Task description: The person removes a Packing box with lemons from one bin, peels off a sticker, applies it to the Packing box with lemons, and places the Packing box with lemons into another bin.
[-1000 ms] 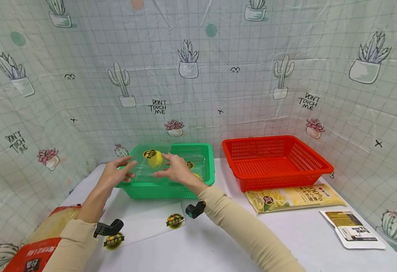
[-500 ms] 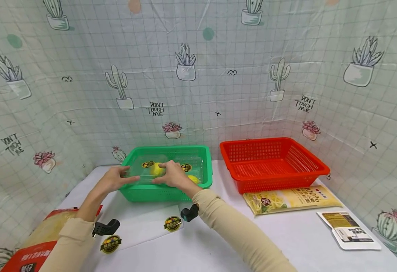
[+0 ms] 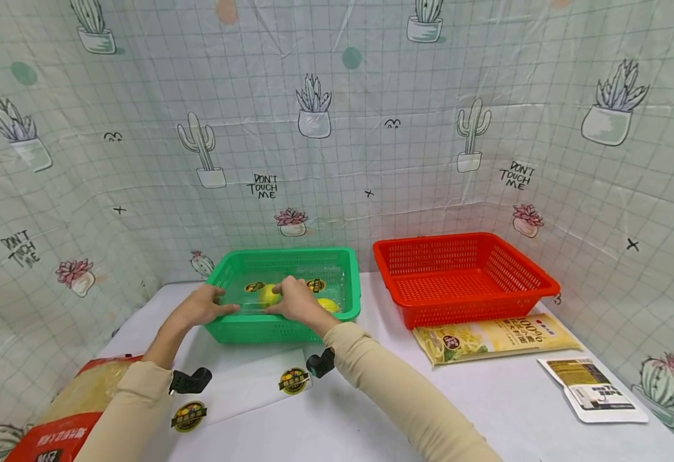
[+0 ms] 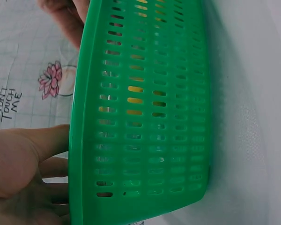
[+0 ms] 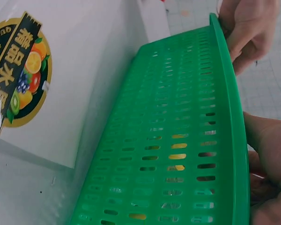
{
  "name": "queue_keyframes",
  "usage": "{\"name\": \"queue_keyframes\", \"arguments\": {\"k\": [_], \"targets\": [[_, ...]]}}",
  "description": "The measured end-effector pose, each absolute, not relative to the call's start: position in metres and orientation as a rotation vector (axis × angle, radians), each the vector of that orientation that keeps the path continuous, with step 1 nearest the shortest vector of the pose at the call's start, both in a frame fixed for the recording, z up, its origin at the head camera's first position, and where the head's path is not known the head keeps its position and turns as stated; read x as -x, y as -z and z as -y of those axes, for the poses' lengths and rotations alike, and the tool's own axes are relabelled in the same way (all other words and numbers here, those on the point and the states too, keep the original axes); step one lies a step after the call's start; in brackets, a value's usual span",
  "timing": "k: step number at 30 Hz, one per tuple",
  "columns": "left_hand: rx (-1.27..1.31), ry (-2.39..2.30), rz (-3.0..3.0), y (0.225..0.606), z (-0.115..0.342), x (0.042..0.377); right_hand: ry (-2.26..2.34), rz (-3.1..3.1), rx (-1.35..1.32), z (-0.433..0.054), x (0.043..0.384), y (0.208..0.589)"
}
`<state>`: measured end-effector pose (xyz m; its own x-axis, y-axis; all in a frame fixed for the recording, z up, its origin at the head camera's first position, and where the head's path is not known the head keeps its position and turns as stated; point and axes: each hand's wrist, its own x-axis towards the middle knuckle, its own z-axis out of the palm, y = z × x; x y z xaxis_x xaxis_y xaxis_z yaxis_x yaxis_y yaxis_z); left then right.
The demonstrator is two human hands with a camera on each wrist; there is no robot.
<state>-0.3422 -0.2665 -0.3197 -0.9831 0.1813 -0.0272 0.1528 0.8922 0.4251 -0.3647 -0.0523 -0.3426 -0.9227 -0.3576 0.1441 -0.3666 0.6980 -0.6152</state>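
Inside the green basket (image 3: 279,330), two clear plastic boxes lie side by side, each with a black-and-gold round sticker. A yellow, lemon-like fruit (image 3: 269,296) shows in the left clear plastic box (image 3: 250,298), another yellow fruit (image 3: 328,305) in the right clear plastic box (image 3: 337,282). My left hand (image 3: 201,305) holds the left box at its left side, thumb towards the front. At that box's other side, my right hand (image 3: 296,298) grips it with thumb and fingers. In both wrist views the basket wall hides the fingertips.
A red basket (image 3: 469,282) stands to the right, with a yellow noodle-like packet (image 3: 498,338) before it. Further right lies a white pouch (image 3: 593,390). In front are a flat white sheet (image 3: 250,385) with stickers and, at left, a red-and-yellow bag (image 3: 77,401).
Both hands have lowered the clear plastic box with the yellow fruit from above the green basket down into it. Over the last half second the hands have shifted only slightly.
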Motion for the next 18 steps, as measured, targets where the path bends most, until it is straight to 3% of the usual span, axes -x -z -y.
{"name": "queue_keyframes", "arguments": {"k": [18], "targets": [[-0.330,-0.594,-3.056,0.3222,0.2623,0.3413,-0.995,2.867,-0.638,0.0489,0.3629,0.3436]]}}
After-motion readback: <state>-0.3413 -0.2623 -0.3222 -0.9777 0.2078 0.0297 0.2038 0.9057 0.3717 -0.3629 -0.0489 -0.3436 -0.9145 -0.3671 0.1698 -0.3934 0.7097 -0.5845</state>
